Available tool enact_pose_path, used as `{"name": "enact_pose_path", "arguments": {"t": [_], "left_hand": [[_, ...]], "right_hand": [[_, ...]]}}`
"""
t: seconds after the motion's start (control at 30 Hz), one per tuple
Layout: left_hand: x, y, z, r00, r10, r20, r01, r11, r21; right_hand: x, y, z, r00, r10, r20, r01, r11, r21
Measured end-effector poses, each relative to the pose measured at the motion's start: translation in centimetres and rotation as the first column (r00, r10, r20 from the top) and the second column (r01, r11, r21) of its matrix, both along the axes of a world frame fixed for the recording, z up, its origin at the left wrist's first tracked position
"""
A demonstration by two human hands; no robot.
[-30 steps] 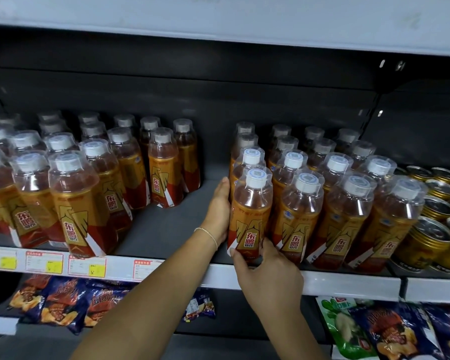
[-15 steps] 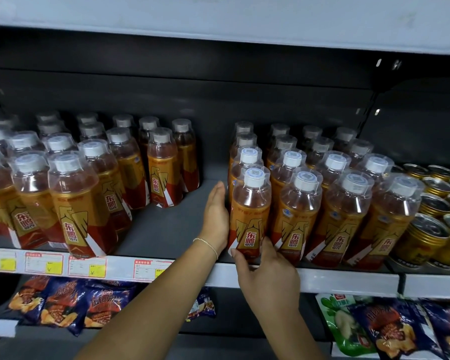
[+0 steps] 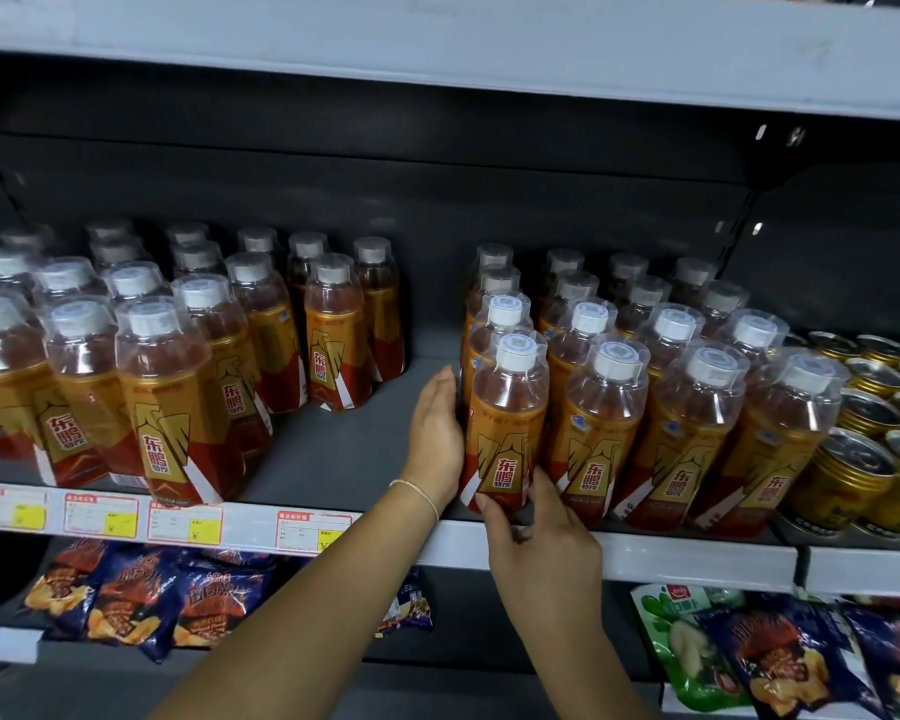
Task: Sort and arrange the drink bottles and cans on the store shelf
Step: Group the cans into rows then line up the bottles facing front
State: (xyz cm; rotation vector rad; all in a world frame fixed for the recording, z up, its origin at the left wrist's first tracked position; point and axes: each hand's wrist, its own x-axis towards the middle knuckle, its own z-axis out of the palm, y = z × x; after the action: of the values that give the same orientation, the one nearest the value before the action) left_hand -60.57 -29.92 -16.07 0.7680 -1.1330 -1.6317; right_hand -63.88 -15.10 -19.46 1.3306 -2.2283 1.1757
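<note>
I'm squaring up the front bottle (image 3: 507, 407) of the leftmost row in the right-hand block of bottles (image 3: 687, 407). It is an amber energy drink with a white cap and a gold-and-red label. My left hand (image 3: 437, 433) lies flat, fingers straight, pressed against the bottle's left flank, so the bottle stands at three o'clock from that palm. My right hand (image 3: 541, 558) comes up from below and pinches the bottle's base, thumb on the front left, fingers slipped in on its right beside the neighbouring bottle; from this hand the bottle is at twelve o'clock. It stands upright at the front lip of the shelf (image 3: 671, 561), close against the bottle behind and the one to its right. As I judge it, this is the lining-up step: the next move calls for a small nudge to face the label out and bring the base flush with its neighbours, without tipping it. A bare strip of shelf lies at nine o'clock, then the left-hand block (image 3: 178, 397); gold cans (image 3: 853, 470) sit far off at three o'clock.
</note>
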Motion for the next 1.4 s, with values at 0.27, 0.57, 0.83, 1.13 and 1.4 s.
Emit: {"name": "enact_pose_path", "arguments": {"t": [0.27,0.57,0.83,1.13,1.4], "left_hand": [[0.4,1.3,0.3,0.990,0.116,0.085,-0.109,0.990,-0.085],[2.1,0.2,0.4,0.970,0.137,0.202,-0.099,0.977,-0.189],[11.5,-3.9,2.6,0.913,0.372,0.169,-0.279,0.870,-0.407],[16.1,-5.0,2.9,0.931,0.174,0.322,-0.057,0.938,-0.341],[16.2,-5.5,4.1,0.898,0.102,0.429,0.074,0.924,-0.374]], "right_hand": [[0.3,0.0,0.5,0.996,0.090,-0.012,-0.090,0.973,-0.212],[2.0,0.3,0.9,0.986,0.107,-0.128,-0.152,0.890,-0.429],[7.1,-5.7,2.6,0.920,0.392,0.017,-0.368,0.876,-0.310],[7.2,-20.6,4.6,0.803,0.294,0.518,-0.386,0.919,0.078],[5.8,-20.5,4.2,0.751,0.350,0.560,-0.451,0.891,0.047]]}}
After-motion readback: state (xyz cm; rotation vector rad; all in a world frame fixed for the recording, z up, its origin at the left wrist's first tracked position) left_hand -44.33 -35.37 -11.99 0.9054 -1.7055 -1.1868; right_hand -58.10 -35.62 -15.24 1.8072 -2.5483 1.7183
